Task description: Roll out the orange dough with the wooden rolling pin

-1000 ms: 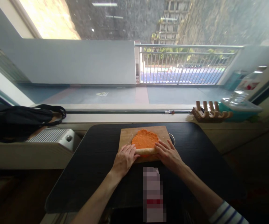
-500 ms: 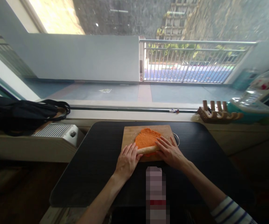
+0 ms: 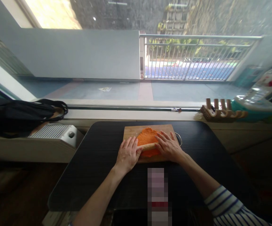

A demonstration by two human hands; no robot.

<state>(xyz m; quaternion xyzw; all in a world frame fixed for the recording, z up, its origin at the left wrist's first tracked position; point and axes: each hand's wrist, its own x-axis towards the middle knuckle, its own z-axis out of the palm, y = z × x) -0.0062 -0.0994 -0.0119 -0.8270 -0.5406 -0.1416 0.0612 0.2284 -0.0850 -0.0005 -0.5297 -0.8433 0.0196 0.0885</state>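
Observation:
A light wooden rolling pin point(image 3: 147, 146) lies across a flat sheet of orange dough point(image 3: 147, 135), with dough showing on both sides of it. The dough rests on a wooden cutting board point(image 3: 129, 130). At the pin's left end is my left hand point(image 3: 128, 153), its fingers laid over the end and the thumb on the near side. My right hand point(image 3: 170, 147) covers the right end, fingers stretched forward over it and somewhat apart. Both ends of the pin are hidden under the hands.
The board lies on a black table point(image 3: 98, 163); a metal ring handle point(image 3: 179, 139) shows at its right. Beyond stands a window sill point(image 3: 126, 115) with a wooden rack point(image 3: 217, 113) and a teal container point(image 3: 256, 108). A black bag point(image 3: 20, 114) lies left above a white heater point(image 3: 67, 135).
Both hands have pushed the rolling pin a little forward, away from me, over the dough. More orange dough now shows on the near side of the pin. The view has shifted slightly.

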